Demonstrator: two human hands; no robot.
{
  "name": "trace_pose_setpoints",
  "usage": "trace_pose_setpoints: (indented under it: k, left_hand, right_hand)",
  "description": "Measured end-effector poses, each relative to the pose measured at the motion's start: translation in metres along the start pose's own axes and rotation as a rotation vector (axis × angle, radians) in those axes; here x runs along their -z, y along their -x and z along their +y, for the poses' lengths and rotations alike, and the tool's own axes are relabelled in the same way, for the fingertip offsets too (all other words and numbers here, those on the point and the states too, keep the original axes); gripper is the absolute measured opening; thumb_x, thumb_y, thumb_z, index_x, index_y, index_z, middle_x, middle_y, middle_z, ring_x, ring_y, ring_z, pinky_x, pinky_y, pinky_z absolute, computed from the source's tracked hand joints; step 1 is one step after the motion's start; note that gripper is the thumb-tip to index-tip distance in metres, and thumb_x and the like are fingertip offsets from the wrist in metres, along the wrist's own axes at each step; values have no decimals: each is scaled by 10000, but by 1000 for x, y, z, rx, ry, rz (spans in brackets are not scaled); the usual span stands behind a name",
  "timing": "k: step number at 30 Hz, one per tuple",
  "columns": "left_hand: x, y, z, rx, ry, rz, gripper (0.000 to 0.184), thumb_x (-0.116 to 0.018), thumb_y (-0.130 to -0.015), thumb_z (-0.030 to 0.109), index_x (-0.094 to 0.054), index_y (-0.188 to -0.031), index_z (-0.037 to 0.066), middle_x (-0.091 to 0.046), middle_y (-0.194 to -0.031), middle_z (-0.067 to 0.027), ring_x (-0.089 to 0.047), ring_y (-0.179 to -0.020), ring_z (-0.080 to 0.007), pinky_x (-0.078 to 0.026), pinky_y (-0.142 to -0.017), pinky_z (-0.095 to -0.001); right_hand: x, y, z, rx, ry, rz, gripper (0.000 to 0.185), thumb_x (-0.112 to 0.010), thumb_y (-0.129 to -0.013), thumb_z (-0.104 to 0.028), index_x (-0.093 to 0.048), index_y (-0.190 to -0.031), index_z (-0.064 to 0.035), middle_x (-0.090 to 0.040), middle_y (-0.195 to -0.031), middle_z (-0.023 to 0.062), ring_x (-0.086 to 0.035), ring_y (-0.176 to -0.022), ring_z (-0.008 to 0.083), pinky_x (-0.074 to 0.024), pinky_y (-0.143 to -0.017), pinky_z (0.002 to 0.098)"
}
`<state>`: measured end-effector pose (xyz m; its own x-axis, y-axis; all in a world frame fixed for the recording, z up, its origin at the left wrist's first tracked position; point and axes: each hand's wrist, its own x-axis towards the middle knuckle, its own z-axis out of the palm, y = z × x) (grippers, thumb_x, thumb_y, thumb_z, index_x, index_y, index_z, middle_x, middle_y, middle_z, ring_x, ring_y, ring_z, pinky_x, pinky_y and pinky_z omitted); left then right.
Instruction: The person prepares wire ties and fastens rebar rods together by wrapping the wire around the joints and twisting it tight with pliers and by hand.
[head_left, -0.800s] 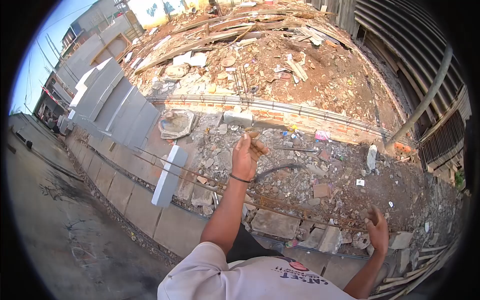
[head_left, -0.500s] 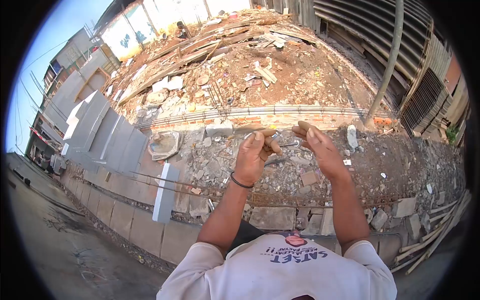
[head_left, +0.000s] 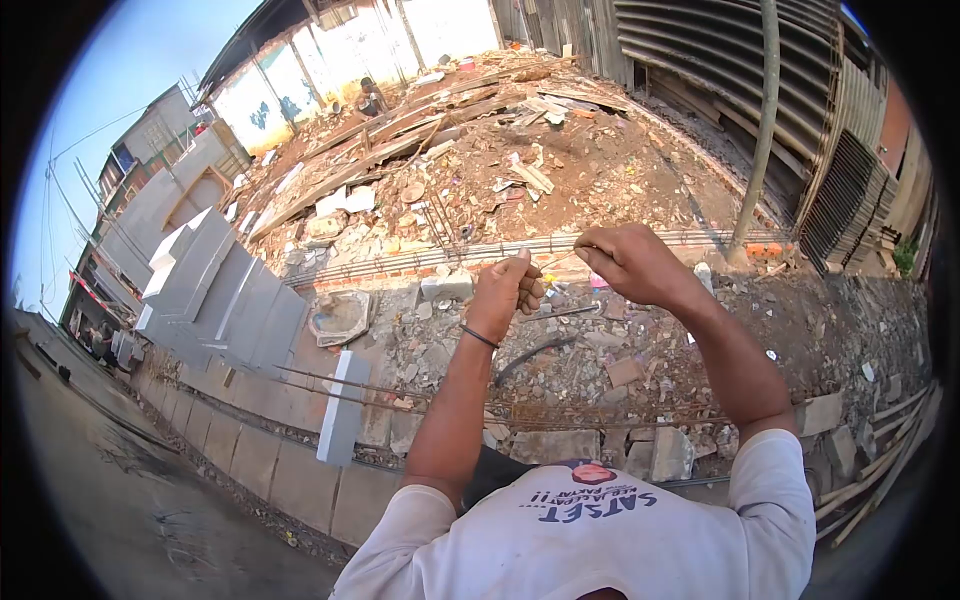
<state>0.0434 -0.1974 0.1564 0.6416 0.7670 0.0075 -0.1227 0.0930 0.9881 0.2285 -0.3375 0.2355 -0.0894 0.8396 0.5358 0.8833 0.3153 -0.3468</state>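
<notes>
My left hand (head_left: 507,292), with a dark band at the wrist, is raised over the rubble with its fingers curled in and the thumb up. To its right, my right hand (head_left: 630,262) is held palm down with thumb and fingertips pressed together. What either hand pinches is too small to make out; a faint thin line seems to run between them. Beyond both hands lies a long bundle of steel bars (head_left: 420,258) along a low brick footing. The hands are apart from each other.
Grey blocks (head_left: 222,290) are stacked at the left, near a stone basin (head_left: 339,317) and a single block (head_left: 343,408). Thin rods (head_left: 390,393) cross low in front of me. A pole (head_left: 765,130) leans at the right, bamboo (head_left: 885,465) lies below it. A person (head_left: 372,98) crouches far back.
My right hand came up from the lower right to beside my left hand, then turned palm down and closed its fingertips. The view has shifted, showing more of the far wall.
</notes>
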Motion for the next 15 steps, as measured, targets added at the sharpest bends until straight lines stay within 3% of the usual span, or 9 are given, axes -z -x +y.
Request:
trace_pose_setpoints:
  k: [1, 4, 5, 7, 8, 9, 11, 12, 15]
  left_hand:
    - [-6, 1, 0, -4, -1, -19, 404, -600, -985, 402, -623, -848, 23, -604, -648, -47, -567, -527, -110, -411, -442, -222]
    - [-19, 9, -8, -435, -344, 458, 523, -622, -948, 508, -579, -805, 8, -599, -717, -64, -604, -576, -153, -485, -492, -318]
    - [-18, 16, -10, -432, -345, 447, 523, -622, -948, 508, -579, -805, 8, -599, -717, -64, -604, -576, -153, -485, -492, -318]
    - [-9, 31, -6, -529, -868, 509, 539, -644, -937, 507, -574, -805, -12, -613, -853, -111, -605, -596, -188, -507, -551, -371]
    - [-4, 43, 2, -187, -844, 293, 475, -706, -906, 446, -586, -798, -1, -626, -991, -159, -616, -692, -234, -521, -669, -408]
    - [-10, 51, 4, -191, -846, 280, 475, -706, -906, 446, -586, -798, -1, -626, -991, -159, -616, -692, -234, -521, -669, -408]
    - [-24, 66, 6, -959, -757, 325, 385, -765, -853, 375, -623, -924, 24, -641, -1084, -179, -628, -951, -284, -504, -855, -429]
    - [-42, 66, 24, -1054, -845, 375, 404, -783, -822, 300, -612, -1082, 42, -625, -1184, -171, -535, -1201, -323, -442, -993, -455]
    - [-45, 24, 18, -1063, -1034, 229, 460, -767, -839, 298, -565, -1192, 83, -605, -1215, -143, -487, -1260, -344, -371, -1044, -509]
  right_hand:
    - [6, 1, -1, -64, -45, -1, 271, -594, -951, -250, -687, -995, 0, -703, -893, 205, -679, -829, 377, -504, -727, 468]
    - [15, 9, -1, -137, -117, 16, 267, -589, -960, -240, -687, -1009, 4, -699, -875, 211, -680, -795, 364, -509, -715, 447]
    - [15, 12, -2, -172, -166, 27, 265, -588, -963, -235, -686, -1009, 7, -696, -860, 209, -678, -777, 363, -506, -705, 446]
    - [19, 16, -4, -203, -145, 48, 264, -585, -965, -230, -684, -1004, 12, -690, -836, 209, -674, -752, 359, -502, -690, 443]
    - [21, 18, -4, -228, -126, 65, 263, -582, -968, -224, -683, -999, 17, -683, -812, 208, -671, -727, 355, -497, -676, 440]
    - [22, 21, -4, -238, -122, 74, 263, -582, -968, -224, -683, -999, 17, -683, -812, 208, -671, -727, 355, -497, -676, 440]
    - [20, 27, -3, -200, -161, 120, 256, -581, -969, -215, -677, -985, 21, -667, -768, 208, -660, -683, 343, -485, -644, 430]
    - [20, 28, -1, -192, -215, 117, 247, -583, -971, -204, -669, -970, 28, -656, -748, 188, -635, -650, 302, -472, -625, 405]
    - [25, 28, -15, -199, -362, 113, 241, -588, -975, -195, -661, -958, 34, -643, -739, 158, -594, -630, 250, -458, -611, 377]
